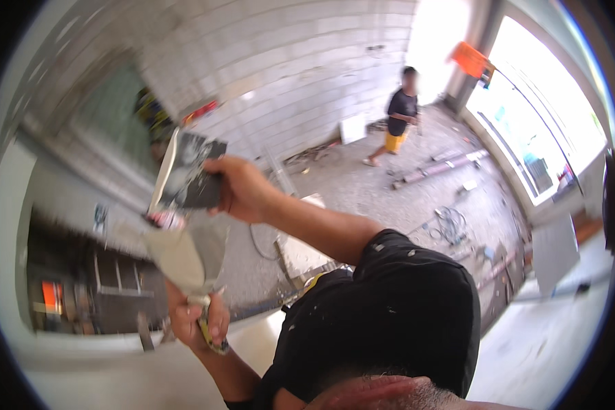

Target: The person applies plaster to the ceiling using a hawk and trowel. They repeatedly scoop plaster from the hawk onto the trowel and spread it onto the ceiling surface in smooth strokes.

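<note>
My left hand (197,320), low on the left, is closed round the yellow-and-black handle of a putty knife (183,258). Its wide pale blade points up and away from me. Above it, my right hand (242,188) grips a dark rectangular plate (197,169) by its near edge, thumb on the face. Whitish putty smears that face and lines its left edge. Any handle behind the plate is hidden. The knife blade is just below the plate; whether they touch I cannot tell.
A person (400,113) in a dark top and yellow shorts stands near the block wall (287,75). Long pipes (441,167) and a coiled cable (449,224) lie on the dusty floor. A pale board (304,249) is below my right forearm. A large window opening (533,102) is at right.
</note>
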A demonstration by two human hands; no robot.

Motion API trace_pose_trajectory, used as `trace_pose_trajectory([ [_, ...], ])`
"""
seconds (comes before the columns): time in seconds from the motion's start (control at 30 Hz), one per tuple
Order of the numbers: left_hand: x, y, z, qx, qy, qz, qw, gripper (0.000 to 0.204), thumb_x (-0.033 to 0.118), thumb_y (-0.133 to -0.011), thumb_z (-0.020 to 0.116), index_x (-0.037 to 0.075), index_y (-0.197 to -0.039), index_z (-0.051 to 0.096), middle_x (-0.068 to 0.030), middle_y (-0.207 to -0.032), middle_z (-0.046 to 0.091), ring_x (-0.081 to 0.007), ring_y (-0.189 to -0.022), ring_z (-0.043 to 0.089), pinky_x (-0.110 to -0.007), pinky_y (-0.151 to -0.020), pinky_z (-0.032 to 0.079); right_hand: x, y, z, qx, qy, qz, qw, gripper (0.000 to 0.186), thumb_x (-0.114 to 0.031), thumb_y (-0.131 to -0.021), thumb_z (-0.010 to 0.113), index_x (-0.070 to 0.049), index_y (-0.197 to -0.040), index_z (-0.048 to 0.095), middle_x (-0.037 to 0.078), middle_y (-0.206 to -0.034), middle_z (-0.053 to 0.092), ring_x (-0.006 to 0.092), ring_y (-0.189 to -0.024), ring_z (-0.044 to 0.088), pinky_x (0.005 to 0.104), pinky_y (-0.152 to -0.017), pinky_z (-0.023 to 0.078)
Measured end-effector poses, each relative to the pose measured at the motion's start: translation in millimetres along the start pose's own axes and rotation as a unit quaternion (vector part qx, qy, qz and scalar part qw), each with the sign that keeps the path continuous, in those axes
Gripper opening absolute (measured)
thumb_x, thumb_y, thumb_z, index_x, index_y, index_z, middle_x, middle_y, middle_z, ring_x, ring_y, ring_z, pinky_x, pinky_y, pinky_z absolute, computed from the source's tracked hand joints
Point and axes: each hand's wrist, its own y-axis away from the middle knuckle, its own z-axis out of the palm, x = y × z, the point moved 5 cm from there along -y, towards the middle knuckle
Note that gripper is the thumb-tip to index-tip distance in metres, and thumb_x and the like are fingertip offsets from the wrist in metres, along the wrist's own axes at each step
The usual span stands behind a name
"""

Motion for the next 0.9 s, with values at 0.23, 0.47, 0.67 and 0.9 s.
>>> trace_pose_trajectory([
  [0.23,-27.9,-38.6,-58.5,-0.015,0.091,-0.123,0.988,0.082,0.001,-0.086,0.044,0.017,-0.16,0.013,-0.0302,-0.125,0.055,-0.0224,-0.047,0.051,-0.033,-0.032,0.045,-60.8,47.6,-26.7,0.06,0.039,-0.118,0.99,0.036,-0.008,-0.098,0.051,-0.008,-0.134,0.048,0.012,-0.116,0.067,0.0268,-0.097,0.071,0.0441,-0.072,0.061],
  [0.47,-46.3,-55.0,-90.8,-0.124,0.11,-0.21,0.963,0.076,0.007,-0.094,0.043,0.031,-0.159,0.014,-0.02,-0.087,0.055,-0.0232,-0.049,0.052,-0.034,-0.036,0.046,-78.7,71.7,-31.2,0.086,0.063,-0.224,0.969,0.035,-0.004,-0.096,0.059,-0.008,-0.13,0.054,0.01,-0.117,0.066,0.0256,-0.102,0.069,0.0439,-0.081,0.06],
  [0.67,-56.6,-66.8,-56.9,0.002,0.083,-0.138,0.987,0.069,0.006,-0.086,0.052,0.008,-0.152,0.029,-0.0204,-0.108,0.06,-0.015,-0.045,0.046,-0.026,-0.03,0.04,-69.4,74.0,-49.8,0.041,0.097,-0.261,0.96,0.025,0.0,-0.096,0.058,-0.002,-0.121,0.058,0.016,-0.116,0.069,0.0298,-0.103,0.07,0.0462,-0.087,0.061],
  [0.9,-76.5,-78.3,-9.7,0.006,0.13,-0.122,0.984,0.081,0.0,-0.079,0.047,0.008,-0.156,0.022,-0.028,-0.14,0.05,-0.0158,-0.046,0.047,-0.026,-0.03,0.042,-74.9,85.0,-31.2,0.073,0.171,-0.279,0.942,0.027,0.0,-0.098,0.056,0.002,-0.124,0.063,0.013,-0.115,0.069,0.0204,-0.101,0.068,0.0342,-0.081,0.058],
])
